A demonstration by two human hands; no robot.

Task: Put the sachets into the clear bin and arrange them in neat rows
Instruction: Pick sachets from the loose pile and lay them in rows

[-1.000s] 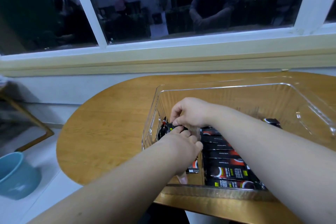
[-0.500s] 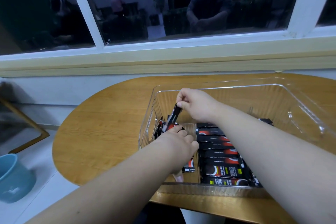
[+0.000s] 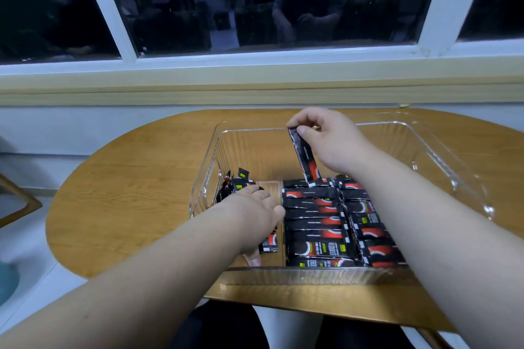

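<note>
right hand [image 3: 326,142]: I see thumb and fingers pinching the top end of one sachet [image 3: 304,159], centre of frame; it hangs almost upright, lower end at the far end of the rows.
left hand [image 3: 255,218]: lower centre, palm down inside the bin's left part, a sachet end poking out beneath it; grip, I can't tell.
bin [image 3: 425,150]: clear, on the wooden table [image 3: 127,178], centre-right.
rows [image 3: 314,224]: black-red sachets laid flat, near side of bin.
loose sachets [image 3: 238,184]: heaped against bin's left wall.

Sachets [image 3: 314,221] in bin [image 3: 453,176] — on table [image 3: 136,184]
</note>
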